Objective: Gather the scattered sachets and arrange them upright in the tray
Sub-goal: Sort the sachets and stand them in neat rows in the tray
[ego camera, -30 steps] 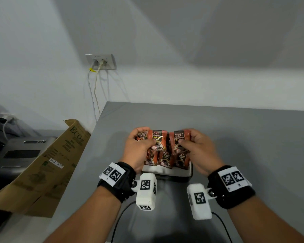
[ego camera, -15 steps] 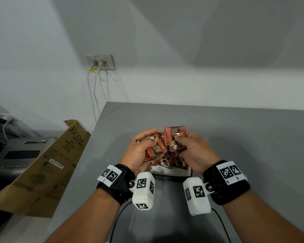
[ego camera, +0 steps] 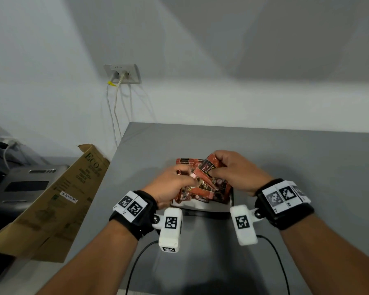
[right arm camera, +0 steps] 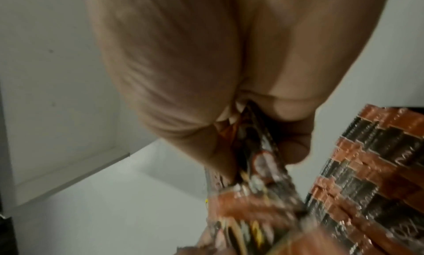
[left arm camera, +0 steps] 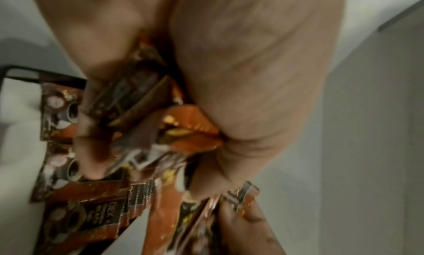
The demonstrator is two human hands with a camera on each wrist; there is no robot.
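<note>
Several red-and-brown coffee sachets stand bunched in a small white tray with a dark rim on the grey table. My left hand grips a bundle of sachets at the tray's left side, fingers curled round them. My right hand pinches a tilted sachet marked D2X above the tray; the right wrist view shows that sachet edge-on between thumb and finger. A row of sachet tops stands beside it.
A flattened cardboard box leans off the table's left edge beside a grey machine. A wall socket with cables hangs behind. Black cables run from my wrist cameras across the near table.
Both hands have drawn together over the tray. The sachets held upright and apart a second ago are now bunched; the right hand's sachet has tilted left and risen.
</note>
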